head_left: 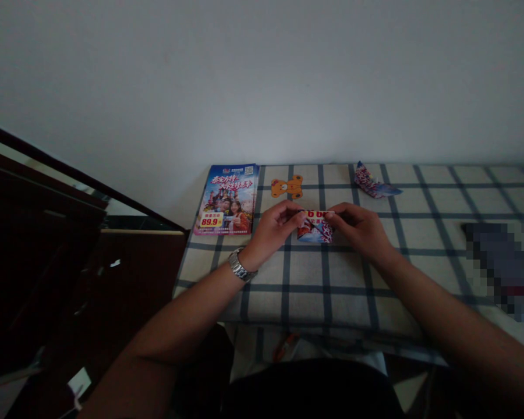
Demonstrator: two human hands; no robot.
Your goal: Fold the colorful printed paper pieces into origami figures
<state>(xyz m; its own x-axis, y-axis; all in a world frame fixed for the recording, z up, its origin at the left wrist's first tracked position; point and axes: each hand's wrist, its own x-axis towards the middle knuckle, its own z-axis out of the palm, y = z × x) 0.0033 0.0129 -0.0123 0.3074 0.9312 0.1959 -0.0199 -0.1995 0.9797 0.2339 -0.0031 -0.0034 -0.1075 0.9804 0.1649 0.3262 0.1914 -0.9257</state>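
A small folded piece of printed paper [315, 227], red, white and blue, is held just above the checked tablecloth [332, 273]. My left hand [274, 227], with a metal watch at the wrist, pinches its left end. My right hand [358, 228] pinches its right end. Both hands have their fingers curled round the paper's edges, which hides part of it.
A stack of colourful flyers [227, 199] lies at the table's far left corner. An orange bear-shaped cutout [287, 187] sits behind my hands. A finished folded paper shape [373, 181] rests at the back. A blurred dark object [504, 262] lies at right. Dark wooden furniture [48, 250] stands left.
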